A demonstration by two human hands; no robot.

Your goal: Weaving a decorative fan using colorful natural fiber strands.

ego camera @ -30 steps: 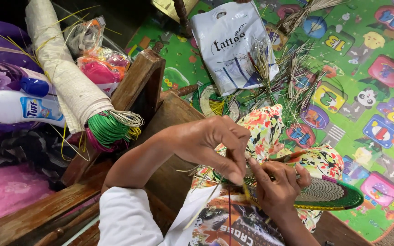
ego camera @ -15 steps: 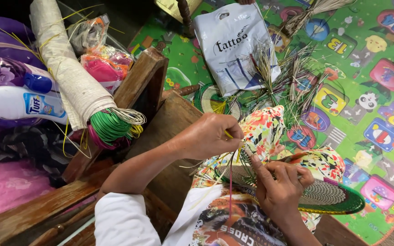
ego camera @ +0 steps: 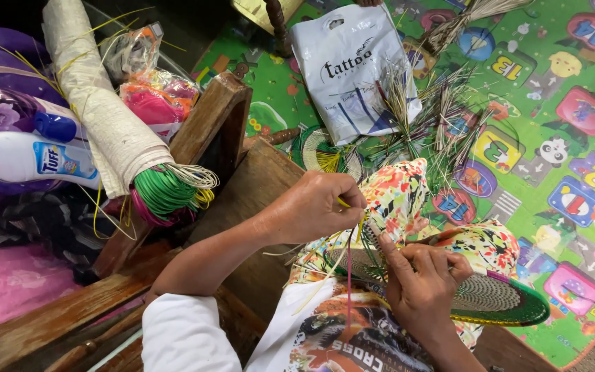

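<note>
Head view, looking down onto the lap of a seated person weaving. The left hand (ego camera: 315,207), at the centre of the frame, has its grip closed in a pinch on a thin yellow strand (ego camera: 343,202), which shows just past the fingertips at 3 o'clock of the hand. The right hand (ego camera: 421,279), at 5 o'clock of the left and just beside it, has its grip curled shut on the near edge of a round woven disc (ego camera: 497,300) with a green rim; its forefinger points toward 11 o'clock, close to the left fingertips. The disc lies on the lap over a flower-printed cloth (ego camera: 401,189) and reaches toward 3 o'clock of the right hand. Loose pale and red strands hang between the two hands.

At 12 o'clock of the hands, on a green play mat (ego camera: 518,138) spread on the floor, lie a white plastic bag (ego camera: 349,69) and scattered grass-like stalks (ego camera: 435,117). At 10 o'clock, well apart from the hands, a pale rolled mat (ego camera: 98,110) ends in a bundle of green strips (ego camera: 163,193), resting against a wooden frame (ego camera: 208,131). At 9 o'clock lies a white bottle with a blue cap (ego camera: 29,158).
</note>
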